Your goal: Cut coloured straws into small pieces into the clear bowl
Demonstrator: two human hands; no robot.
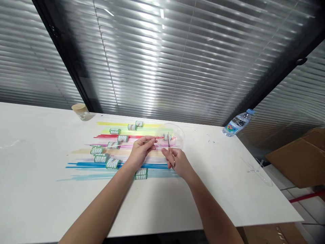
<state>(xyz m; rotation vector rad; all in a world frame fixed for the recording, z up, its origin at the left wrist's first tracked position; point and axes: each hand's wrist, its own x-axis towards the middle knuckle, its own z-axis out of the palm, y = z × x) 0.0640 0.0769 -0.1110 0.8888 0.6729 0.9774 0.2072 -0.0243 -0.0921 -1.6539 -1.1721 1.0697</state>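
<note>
My left hand (pixel 143 149) is closed, with thumb and fingers pinching a thin pale stick (pixel 159 138). The stick runs to the right toward the blades of the scissors (pixel 169 144). My right hand (pixel 179 162) grips those rose-gold scissors by the handles, blades pointing away from me. Whether the blades touch the stick I cannot tell. Below the blades sits a clear round plastic dish (pixel 181 130). Under and around both hands lie bundles of thin coloured sticks, among them red sticks (pixel 106 136) and blue sticks (pixel 83 165), with green-and-white paper labels (pixel 113 163).
At the back left of the white table (pixel 38 189) stands a jar with a tan lid (pixel 80 110). A water bottle (pixel 237 123) is at the back right, near small blue scraps (pixel 210 141). Clear plastic loops (pixel 256 171) lie by the right edge, beside a cardboard box (pixel 297 157).
</note>
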